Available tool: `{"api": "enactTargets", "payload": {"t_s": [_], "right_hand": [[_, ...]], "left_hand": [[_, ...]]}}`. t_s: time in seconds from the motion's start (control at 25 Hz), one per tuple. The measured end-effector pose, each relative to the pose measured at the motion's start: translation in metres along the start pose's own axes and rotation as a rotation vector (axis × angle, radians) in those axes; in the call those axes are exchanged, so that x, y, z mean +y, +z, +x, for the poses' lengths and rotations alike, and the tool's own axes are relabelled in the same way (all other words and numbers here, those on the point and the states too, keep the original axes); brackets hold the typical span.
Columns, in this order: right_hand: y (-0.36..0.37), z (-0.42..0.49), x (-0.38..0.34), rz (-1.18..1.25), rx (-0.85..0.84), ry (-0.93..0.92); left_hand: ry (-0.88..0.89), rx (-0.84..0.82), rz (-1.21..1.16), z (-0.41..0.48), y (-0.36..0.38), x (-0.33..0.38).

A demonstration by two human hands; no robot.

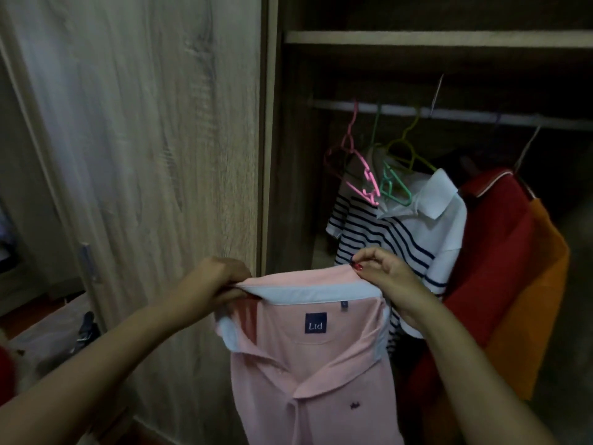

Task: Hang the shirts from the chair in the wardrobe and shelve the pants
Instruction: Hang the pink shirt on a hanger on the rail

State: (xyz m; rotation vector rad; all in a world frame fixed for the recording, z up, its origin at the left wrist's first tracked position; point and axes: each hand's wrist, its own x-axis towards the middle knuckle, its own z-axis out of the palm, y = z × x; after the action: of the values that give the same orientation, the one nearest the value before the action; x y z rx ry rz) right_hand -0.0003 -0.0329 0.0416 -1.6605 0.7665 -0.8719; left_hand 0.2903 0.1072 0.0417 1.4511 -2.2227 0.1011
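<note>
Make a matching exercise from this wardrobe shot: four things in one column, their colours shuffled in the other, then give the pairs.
Things
1. held polo shirt
2. neck label
3. rightmost hung shirt
4. second shirt from right

Colours
a. red
b. navy
c. pink
d. orange

Pairs: 1-c, 2-b, 3-d, 4-a

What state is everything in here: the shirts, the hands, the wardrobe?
Pink shirt: held up by its collar, not hung.
Left hand: gripping the collar.
Right hand: pinching the collar.
Striped shirt: hanging from the rail.
Red shirt: hanging.
Pink hanger: on rail, bare.
Wardrobe: open.
</note>
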Motion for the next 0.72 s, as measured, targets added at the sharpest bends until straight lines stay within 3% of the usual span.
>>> {"api": "enactTargets", "payload": {"t_s": [0.2, 0.28, 0.4, 0.48, 0.56, 0.72], "right_hand": [[-0.015, 0.043, -0.048, -0.332, -0.018, -0.181], [-0.027, 0.072, -0.066, -0.448, 0.167, -0.36], [-0.055, 0.12, -0.084, -0.849, 0.548, -0.557], [-0.072, 0.145, -0.083, -0.997, 0.623, -0.435], [-0.076, 0.161, -0.077, -1.031, 0.591, -0.264], [-0.072, 0.183, -0.061, -0.824, 0.582, -0.017]], "left_hand": [[-0.148, 0.051, -0.28, 0.031, -0.026, 0.009], [-0.148, 0.105, -0.299, 0.046, -0.035, 0.013], [-0.111, 0.19, -0.166, 0.064, -0.043, 0.015], [-0.125, 0.187, -0.161, 0.069, -0.048, 0.014], [-0.154, 0.19, -0.168, 0.068, -0.052, 0.012], [-0.197, 0.223, -0.113, 0.06, -0.063, 0.01]]}}
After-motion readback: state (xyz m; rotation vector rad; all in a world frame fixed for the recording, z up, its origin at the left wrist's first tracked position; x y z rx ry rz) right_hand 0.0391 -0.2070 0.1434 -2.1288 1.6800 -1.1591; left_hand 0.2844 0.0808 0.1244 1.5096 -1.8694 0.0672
